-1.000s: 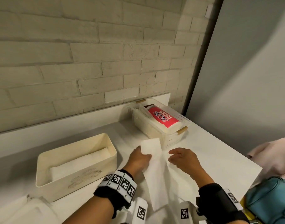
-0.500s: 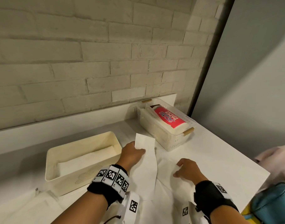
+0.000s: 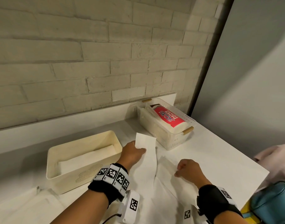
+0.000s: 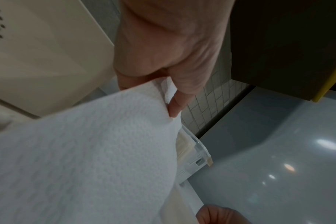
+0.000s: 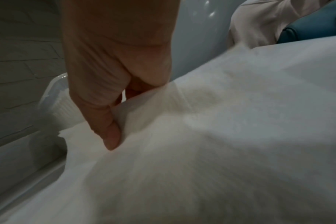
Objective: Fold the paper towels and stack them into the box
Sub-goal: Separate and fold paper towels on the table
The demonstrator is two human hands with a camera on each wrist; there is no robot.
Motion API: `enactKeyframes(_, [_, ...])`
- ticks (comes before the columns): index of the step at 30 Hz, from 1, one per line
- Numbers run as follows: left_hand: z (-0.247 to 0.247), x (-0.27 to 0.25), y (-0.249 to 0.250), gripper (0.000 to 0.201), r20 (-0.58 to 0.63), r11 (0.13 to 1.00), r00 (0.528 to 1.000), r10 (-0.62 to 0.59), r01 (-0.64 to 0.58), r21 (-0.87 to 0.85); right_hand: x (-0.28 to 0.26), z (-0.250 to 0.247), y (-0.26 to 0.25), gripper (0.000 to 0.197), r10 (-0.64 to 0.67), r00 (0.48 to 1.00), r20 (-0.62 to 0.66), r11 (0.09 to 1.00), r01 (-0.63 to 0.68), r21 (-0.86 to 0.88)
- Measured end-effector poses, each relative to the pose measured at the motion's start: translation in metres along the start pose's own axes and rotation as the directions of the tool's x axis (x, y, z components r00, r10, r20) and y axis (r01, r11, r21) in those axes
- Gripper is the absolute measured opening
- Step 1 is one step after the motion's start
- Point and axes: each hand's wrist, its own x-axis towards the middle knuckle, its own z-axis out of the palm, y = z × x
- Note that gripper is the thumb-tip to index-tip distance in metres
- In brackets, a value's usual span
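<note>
My left hand (image 3: 138, 149) pinches the upper end of a long folded paper towel (image 3: 147, 160) between thumb (image 4: 176, 104) and fingers; the strip (image 4: 86, 151) hangs down toward the table, just right of the cream box (image 3: 83, 173). The box (image 4: 38, 53) holds folded white towels (image 3: 90, 157). My right hand (image 3: 179, 170) sits curled on a second, unfolded paper towel (image 3: 167, 165) lying on the white table (image 3: 219, 159). In the right wrist view its thumb (image 5: 109, 133) and fingers pinch that sheet's edge (image 5: 201, 151).
A clear slotted basket (image 3: 172, 143) with a red-labelled paper towel pack (image 3: 167, 117) stands at the back right against the brick wall. A teal bag (image 3: 271, 206) and pink cloth (image 3: 277, 159) lie past the table's right edge. More white sheets lie near the front edge.
The right hand let go of the folded towel and dropped onto the flat sheet. The left hand carried the folded towel leftward, closer to the cream box.
</note>
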Motion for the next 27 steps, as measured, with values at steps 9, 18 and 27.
enactKeyframes(9, [-0.003, 0.000, -0.004, 0.031, 0.003, 0.999, 1.000, -0.018, 0.018, -0.045, -0.015, -0.018, -0.005, 0.023, -0.018, 0.998, -0.056, 0.982, 0.028, 0.186])
enactKeyframes(18, [-0.005, -0.005, -0.003, 0.021, -0.001, 0.975, 1.000, -0.017, 0.017, -0.220, -0.045, -0.056, -0.021, 0.023, -0.148, 0.982, 0.119, 0.741, 0.030, 0.670])
enactKeyframes(27, [-0.002, -0.017, 0.017, 0.024, 0.081, 0.915, 0.996, 0.036, 0.000, -0.404, -0.056, -0.048, -0.074, 0.079, -0.405, 0.914, 0.007, 0.076, 0.025, 0.997])
